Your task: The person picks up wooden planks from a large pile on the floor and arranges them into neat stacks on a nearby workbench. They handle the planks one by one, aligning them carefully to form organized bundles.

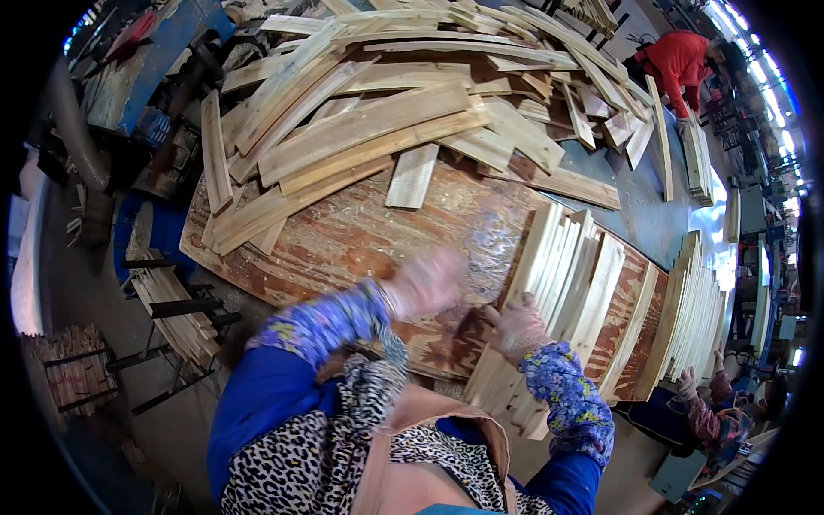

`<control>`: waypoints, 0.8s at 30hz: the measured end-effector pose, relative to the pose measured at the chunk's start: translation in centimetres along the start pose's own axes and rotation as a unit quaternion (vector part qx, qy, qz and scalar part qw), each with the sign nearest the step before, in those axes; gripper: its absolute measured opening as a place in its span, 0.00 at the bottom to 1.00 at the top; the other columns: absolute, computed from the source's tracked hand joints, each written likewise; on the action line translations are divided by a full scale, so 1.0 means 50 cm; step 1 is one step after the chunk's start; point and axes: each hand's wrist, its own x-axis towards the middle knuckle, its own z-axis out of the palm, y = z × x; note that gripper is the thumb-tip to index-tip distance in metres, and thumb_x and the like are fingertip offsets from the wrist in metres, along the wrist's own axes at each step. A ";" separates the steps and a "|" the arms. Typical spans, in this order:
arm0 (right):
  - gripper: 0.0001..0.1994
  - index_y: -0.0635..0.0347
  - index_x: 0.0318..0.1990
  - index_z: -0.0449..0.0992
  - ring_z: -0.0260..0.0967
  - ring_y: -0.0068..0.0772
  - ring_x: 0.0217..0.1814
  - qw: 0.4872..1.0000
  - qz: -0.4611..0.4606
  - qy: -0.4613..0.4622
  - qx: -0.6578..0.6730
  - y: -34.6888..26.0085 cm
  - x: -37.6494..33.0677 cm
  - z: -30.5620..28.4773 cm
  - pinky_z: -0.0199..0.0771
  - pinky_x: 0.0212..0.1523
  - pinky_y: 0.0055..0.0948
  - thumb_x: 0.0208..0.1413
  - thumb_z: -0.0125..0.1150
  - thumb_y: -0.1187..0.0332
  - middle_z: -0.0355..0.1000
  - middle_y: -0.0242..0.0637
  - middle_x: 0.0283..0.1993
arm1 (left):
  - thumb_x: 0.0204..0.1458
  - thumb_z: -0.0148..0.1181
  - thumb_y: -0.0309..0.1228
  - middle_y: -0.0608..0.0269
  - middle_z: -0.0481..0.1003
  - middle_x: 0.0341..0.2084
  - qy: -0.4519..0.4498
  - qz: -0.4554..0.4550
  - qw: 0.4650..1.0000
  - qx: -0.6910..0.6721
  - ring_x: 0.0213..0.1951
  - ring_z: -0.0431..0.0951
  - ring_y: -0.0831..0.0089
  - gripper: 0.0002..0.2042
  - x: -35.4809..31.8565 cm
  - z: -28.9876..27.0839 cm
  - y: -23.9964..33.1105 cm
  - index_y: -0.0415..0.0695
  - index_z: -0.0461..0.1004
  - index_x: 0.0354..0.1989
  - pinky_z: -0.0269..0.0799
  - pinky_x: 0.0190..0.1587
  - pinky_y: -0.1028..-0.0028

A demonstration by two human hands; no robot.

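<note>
Resting on a fanned stack of pale wooden slats (558,283), the gloved right hand (515,330) lies on its lower end, fingers curled on the wood. The left hand (427,283) hovers blurred above the bench (343,232); its grip cannot be told. A loose slat pile (386,112) lies well beyond.

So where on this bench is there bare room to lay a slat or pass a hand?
The bare brown board lies open between the loose slat heap behind it and the left hand. A blue strip stays free beyond the neat slat row that the right hand touches. The rear and right edge are crowded.
</note>
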 end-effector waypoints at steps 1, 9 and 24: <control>0.31 0.52 0.70 0.69 0.67 0.48 0.70 1.000 0.015 -0.007 0.004 -0.009 0.008 -0.006 0.50 0.77 0.54 0.67 0.52 0.43 0.77 0.49 0.58 | 0.48 0.65 0.39 0.50 0.79 0.43 0.069 -0.047 0.994 0.069 0.44 0.80 0.49 0.18 0.013 -0.105 -0.072 0.42 0.80 0.44 0.77 0.51 0.54; 0.33 0.54 0.71 0.68 0.81 0.46 0.47 0.981 0.172 -0.061 0.057 -0.100 0.086 -0.083 0.75 0.58 0.47 0.67 0.53 0.42 0.83 0.45 0.43 | 0.61 0.54 0.57 0.49 0.73 0.64 -0.016 -0.275 0.922 0.274 0.64 0.73 0.55 0.34 -0.016 -0.505 -0.500 0.50 0.68 0.71 0.67 0.65 0.58; 0.24 0.64 0.65 0.73 0.79 0.31 0.49 0.368 0.062 0.261 0.890 -0.344 0.430 -0.038 0.80 0.49 0.31 0.64 0.69 0.66 0.81 0.38 0.53 | 0.54 0.64 0.46 0.44 0.66 0.65 0.013 0.037 0.993 0.113 0.67 0.65 0.47 0.23 -0.100 -0.208 -0.289 0.46 0.82 0.55 0.56 0.71 0.47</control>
